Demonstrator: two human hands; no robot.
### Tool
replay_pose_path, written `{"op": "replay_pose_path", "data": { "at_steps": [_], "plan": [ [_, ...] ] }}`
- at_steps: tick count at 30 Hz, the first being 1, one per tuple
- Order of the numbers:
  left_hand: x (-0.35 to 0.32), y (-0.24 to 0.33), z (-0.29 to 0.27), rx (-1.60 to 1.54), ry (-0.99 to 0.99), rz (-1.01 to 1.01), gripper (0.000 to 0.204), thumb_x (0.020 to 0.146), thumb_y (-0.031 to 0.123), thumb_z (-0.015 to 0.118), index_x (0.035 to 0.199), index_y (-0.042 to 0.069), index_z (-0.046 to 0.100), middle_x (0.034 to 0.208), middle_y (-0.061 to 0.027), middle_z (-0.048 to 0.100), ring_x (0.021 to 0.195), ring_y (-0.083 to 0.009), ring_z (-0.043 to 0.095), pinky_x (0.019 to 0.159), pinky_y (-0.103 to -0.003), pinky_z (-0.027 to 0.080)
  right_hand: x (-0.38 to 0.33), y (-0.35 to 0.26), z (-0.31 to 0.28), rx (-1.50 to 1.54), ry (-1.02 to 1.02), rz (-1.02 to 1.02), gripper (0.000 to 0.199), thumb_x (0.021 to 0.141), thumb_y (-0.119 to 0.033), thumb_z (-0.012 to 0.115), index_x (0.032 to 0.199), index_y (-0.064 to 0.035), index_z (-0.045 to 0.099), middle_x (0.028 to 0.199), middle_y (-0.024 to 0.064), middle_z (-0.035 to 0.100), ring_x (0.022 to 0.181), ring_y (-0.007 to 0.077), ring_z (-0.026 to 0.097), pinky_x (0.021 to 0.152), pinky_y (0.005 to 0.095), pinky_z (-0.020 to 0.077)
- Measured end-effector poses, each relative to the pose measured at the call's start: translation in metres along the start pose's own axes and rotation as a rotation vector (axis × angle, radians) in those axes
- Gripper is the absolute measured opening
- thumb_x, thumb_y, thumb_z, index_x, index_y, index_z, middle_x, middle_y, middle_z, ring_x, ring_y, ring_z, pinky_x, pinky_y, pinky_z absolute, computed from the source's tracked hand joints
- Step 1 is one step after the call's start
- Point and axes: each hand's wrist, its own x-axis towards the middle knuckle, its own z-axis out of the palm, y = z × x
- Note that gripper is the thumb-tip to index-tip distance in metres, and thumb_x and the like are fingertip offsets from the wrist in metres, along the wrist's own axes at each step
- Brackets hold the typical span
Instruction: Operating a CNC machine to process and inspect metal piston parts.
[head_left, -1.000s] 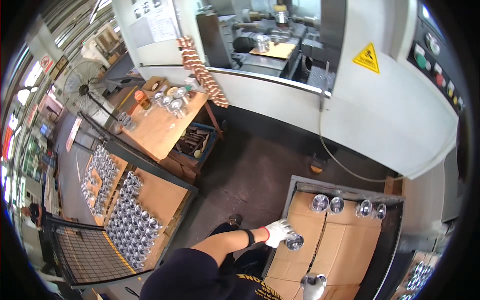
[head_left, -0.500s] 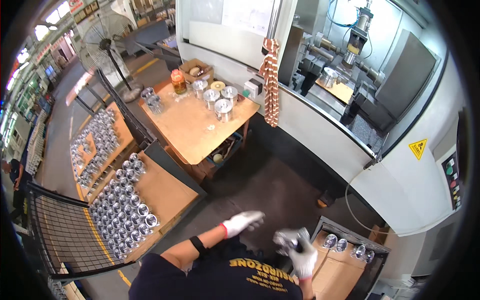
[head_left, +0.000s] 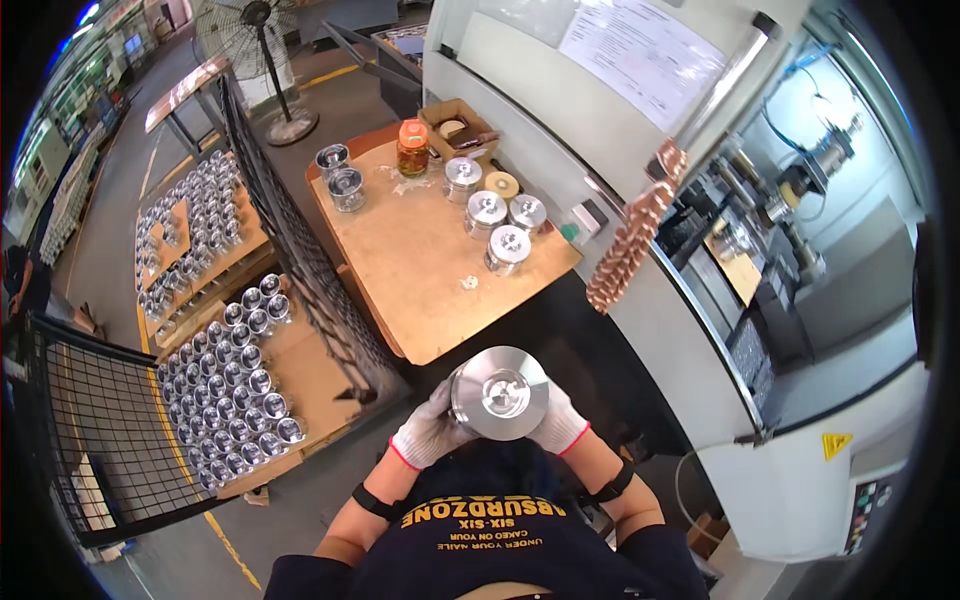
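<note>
Between my hands, in front of my chest, is a round machined metal part (head_left: 501, 393) with a flat shiny face turned up and a recess in its middle. My left hand (head_left: 430, 425), in a white glove, grips its left side. My right hand (head_left: 558, 420), gloved too, holds it from the right; the part hides most of the fingers of both hands. Beyond them stands a wooden-topped table (head_left: 420, 290). Several similar metal parts (head_left: 508, 248) stand at its right side, and two metal parts (head_left: 345, 188) at its far left.
An orange-lidded jar (head_left: 412, 148) and a cardboard box (head_left: 460, 128) stand at the table's back. Left, a pallet board (head_left: 310, 375) carries rows of metal parts behind black mesh fencing (head_left: 100, 420). A striped cloth (head_left: 638, 235) hangs by the open machine (head_left: 760, 260) at right. A fan (head_left: 268, 60) stands behind.
The right hand has brought a metal part from beside the crate to the front of my chest. The left hand, open before, now grips it too. The view has shifted.
</note>
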Motion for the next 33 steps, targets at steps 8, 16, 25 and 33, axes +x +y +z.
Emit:
{"op": "replay_pose_path", "data": {
  "at_steps": [8, 16, 25, 33],
  "plan": [
    [0.081, 0.049, 0.041, 0.782, 0.395, 0.583, 0.046, 0.097, 0.027, 0.068, 0.133, 0.002, 0.054, 0.118, -0.0049, 0.066, 0.107, -0.0135, 0.061, 0.090, -0.032, 0.052, 0.163, -0.079, -0.029, -0.068, -0.096, 0.425, 0.053, 0.101, -0.044, 0.051, 0.137, -0.0055, 0.052, 0.132, 0.0092, 0.061, 0.118, 0.0219, 0.061, 0.095, 0.0406, 0.0530],
    [0.160, 0.121, 0.074, 2.422, 0.891, 0.472, 0.048, 0.075, 0.046, 0.077, 0.108, 0.011, 0.071, 0.098, -0.0095, 0.071, 0.085, -0.0306, 0.069, 0.072, -0.040, 0.054, 0.332, -0.150, 0.004, -0.061, -0.577, 0.589, 0.042, 0.099, -0.032, 0.058, 0.133, -0.0071, 0.056, 0.127, 0.0105, 0.064, 0.113, 0.0223, 0.064, 0.096, 0.0362, 0.0529],
    [0.146, 0.099, 0.039, 2.009, 1.408, 0.285, 0.053, 0.082, 0.047, 0.071, 0.121, 0.013, 0.062, 0.109, -0.0131, 0.068, 0.100, -0.0322, 0.065, 0.087, -0.045, 0.049, 0.490, -0.180, 0.086, -1.916, -0.372, -0.626, 0.082, 0.066, -0.047, 0.081, 0.134, -0.0098, 0.053, 0.124, 0.0182, 0.056, 0.118, 0.0343, 0.055, 0.095, 0.0439, 0.0515],
    [0.127, 0.068, 0.023, 1.980, 1.505, 0.148, 0.050, 0.083, 0.052, 0.067, 0.116, 0.015, 0.065, 0.100, -0.0107, 0.069, 0.093, -0.0307, 0.066, 0.082, -0.045, 0.049, 0.530, -0.184, 0.091, -1.995, -0.388, -0.587, 0.097, 0.065, -0.043, 0.085, 0.146, -0.0120, 0.041, 0.127, 0.0179, 0.054, 0.118, 0.0355, 0.055, 0.095, 0.0435, 0.0519]
  ]
}}
